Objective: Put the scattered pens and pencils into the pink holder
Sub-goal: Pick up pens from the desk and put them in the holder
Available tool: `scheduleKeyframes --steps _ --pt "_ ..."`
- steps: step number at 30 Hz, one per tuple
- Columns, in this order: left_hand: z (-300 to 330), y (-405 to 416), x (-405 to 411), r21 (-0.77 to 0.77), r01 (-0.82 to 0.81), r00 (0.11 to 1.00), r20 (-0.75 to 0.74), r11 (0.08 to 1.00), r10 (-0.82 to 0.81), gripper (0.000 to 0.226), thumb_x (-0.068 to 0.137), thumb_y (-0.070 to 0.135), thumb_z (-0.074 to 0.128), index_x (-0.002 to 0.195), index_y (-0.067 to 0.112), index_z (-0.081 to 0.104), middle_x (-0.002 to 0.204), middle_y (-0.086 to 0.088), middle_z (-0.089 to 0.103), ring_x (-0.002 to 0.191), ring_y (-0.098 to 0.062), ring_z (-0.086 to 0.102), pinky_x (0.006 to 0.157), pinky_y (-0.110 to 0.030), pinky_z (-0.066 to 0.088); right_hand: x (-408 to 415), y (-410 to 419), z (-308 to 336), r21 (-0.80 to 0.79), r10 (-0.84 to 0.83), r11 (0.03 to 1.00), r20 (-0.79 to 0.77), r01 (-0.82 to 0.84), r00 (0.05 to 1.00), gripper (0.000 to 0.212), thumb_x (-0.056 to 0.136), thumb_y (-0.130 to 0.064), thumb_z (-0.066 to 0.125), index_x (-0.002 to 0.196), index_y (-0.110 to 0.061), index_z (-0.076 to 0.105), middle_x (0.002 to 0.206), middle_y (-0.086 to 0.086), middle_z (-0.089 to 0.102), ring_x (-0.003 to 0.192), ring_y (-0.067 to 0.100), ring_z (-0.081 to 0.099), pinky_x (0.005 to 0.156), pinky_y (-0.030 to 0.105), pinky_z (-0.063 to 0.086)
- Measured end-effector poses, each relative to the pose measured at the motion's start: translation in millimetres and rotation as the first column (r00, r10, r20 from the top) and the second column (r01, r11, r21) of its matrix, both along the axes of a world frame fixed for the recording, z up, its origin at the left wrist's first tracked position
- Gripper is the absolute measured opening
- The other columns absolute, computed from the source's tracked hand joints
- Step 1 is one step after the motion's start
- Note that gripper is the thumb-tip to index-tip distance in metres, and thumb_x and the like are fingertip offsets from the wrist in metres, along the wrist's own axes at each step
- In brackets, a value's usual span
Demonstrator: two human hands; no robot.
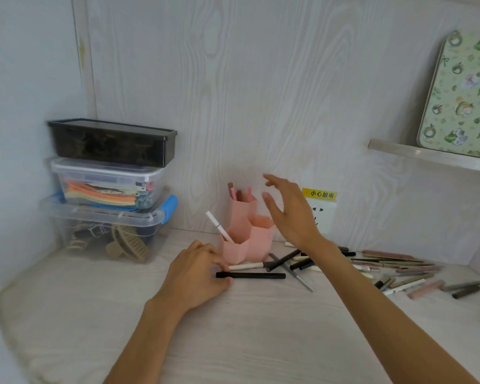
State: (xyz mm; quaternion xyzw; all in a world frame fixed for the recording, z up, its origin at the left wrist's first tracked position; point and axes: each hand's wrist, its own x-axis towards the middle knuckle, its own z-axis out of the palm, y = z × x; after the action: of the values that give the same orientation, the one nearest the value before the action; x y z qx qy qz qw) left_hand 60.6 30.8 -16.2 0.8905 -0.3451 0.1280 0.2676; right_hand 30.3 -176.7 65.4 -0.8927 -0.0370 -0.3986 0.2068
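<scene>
- One view only, from a wide-angle camera worn on the person's head, looking forward and down.
- It faces the wood-grain back wall (261, 92), which fills the upper half of the frame.
- The desk (233, 328) lies close below, across the lower half.
- Both forearms enter from the bottom edge.
- Straight lines bend toward the frame's edges.

My right forearm (372, 300) hides part of the scattered pens (394, 270). Patterned tin (460, 95): cut by right edge. Dark box (111, 142): contents unreadable. Pens in the pink holder (247, 239): lower ends hidden. My left grip (203, 273) covers the black pen's (255, 275) end.
</scene>
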Motion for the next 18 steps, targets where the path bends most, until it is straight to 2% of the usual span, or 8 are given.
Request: scheduleKeyframes --steps 2,4,6,8,11,14,16,18 --pt "0 1 1 0.011 -0.009 1.000 -0.001 1.000 0.009 0.019 0.074 0.047 0.065 0.088 0.037 0.070 0.101 0.022 0.056 0.099 -0.002 0.042 0.074 -0.020 0.033 -19 -12 -20 0.046 -0.068 0.997 0.012 0.067 0.998 0.020 0.094 -0.026 0.048 0.108 -0.033 0.059 0.102 -0.019 0.061 0.097 0.000 0.047 0.081 0.023 0.042" --pt "1 1 1 -0.009 0.006 1.000 -0.010 1.000 -0.006 0.014 0.075 0.045 0.067 0.087 0.037 0.069 0.102 0.022 0.056 0.098 -0.002 0.041 0.076 -0.020 0.034 -36 -26 -44 0.034 -0.106 0.993 -0.141 0.112 0.984 0.021 0.091 -0.018 0.049 0.096 -0.034 0.062 0.095 -0.021 0.061 0.093 0.002 0.049 0.075 0.019 0.041" --pt "3 -1 0 -0.090 0.044 0.998 -0.046 0.995 -0.049 0.011 0.077 0.044 0.068 0.087 0.039 0.067 0.101 0.023 0.058 0.096 -0.002 0.044 0.075 -0.020 0.036 -49 -39 -67 0.020 -0.091 0.995 -0.317 0.102 0.944 0.028 0.089 -0.010 0.049 0.099 -0.031 0.063 0.101 -0.014 0.062 0.097 0.004 0.049 0.078 0.018 0.044" --pt "6 -4 -3 -0.261 0.079 0.985 -0.130 0.962 -0.116 0.008 0.079 0.041 0.068 0.086 0.040 0.067 0.097 0.025 0.063 0.092 0.000 0.051 0.073 -0.016 0.040 -58 -47 -81 0.049 -0.056 0.995 -0.391 0.082 0.919 0.032 0.087 -0.007 0.050 0.105 -0.029 0.064 0.104 -0.011 0.064 0.102 0.007 0.053 0.086 0.021 0.045" --pt "13 -10 -10 -0.511 0.095 0.942 -0.230 0.854 -0.243 0.010 0.081 0.027 0.070 0.089 0.032 0.071 0.087 0.017 0.071 0.084 -0.001 0.064 0.070 -0.017 0.050 -62 -50 -85 0.033 -0.037 0.998 -0.394 0.055 0.919 0.033 0.086 -0.007 0.050 0.107 -0.027 0.066 0.109 -0.012 0.066 0.108 0.007 0.053 0.090 0.016 0.037" --pt "22 -16 -18 -0.698 0.067 0.938 -0.199 0.713 -0.283 0.010 0.081 0.015 0.070 0.089 0.021 0.073 0.086 0.009 0.074 0.084 -0.007 0.068 0.075 -0.014 0.052 -63 -49 -83 -0.026 -0.030 0.999 -0.389 0.022 0.921 0.033 0.085 -0.014 0.051 0.111 -0.028 0.066 0.116 -0.013 0.064 0.111 0.007 0.051 0.097 0.019 0.035" --pt "32 -19 -23 -0.790 0.048 0.964 -0.122 0.611 -0.234 0.015 0.080 0.013 0.071 0.091 0.023 0.072 0.084 0.011 0.074 0.082 -0.005 0.069 0.076 -0.014 0.053 -65 -49 -84 -0.059 -0.017 0.998 -0.398 -0.007 0.917 0.035 0.083 -0.019 0.054 0.114 -0.031 0.064 0.116 -0.012 0.061 0.112 0.008 0.049 0.100 0.024 0.035" --pt "45 -25 -27 -0.839 0.038 0.996 -0.015 0.543 -0.093 0.021 0.079 0.015 0.072 0.095 0.028 0.068 0.081 0.015 0.072 0.079 0.000 0.068 0.071 -0.009 0.051 -65 -47 -85 -0.071 0.001 0.997 -0.389 -0.031 0.921 0.033 0.081 -0.021 0.057 0.111 -0.033 0.064 0.112 -0.011 0.061 0.109 0.010 0.049 0.098 0.026 0.037"
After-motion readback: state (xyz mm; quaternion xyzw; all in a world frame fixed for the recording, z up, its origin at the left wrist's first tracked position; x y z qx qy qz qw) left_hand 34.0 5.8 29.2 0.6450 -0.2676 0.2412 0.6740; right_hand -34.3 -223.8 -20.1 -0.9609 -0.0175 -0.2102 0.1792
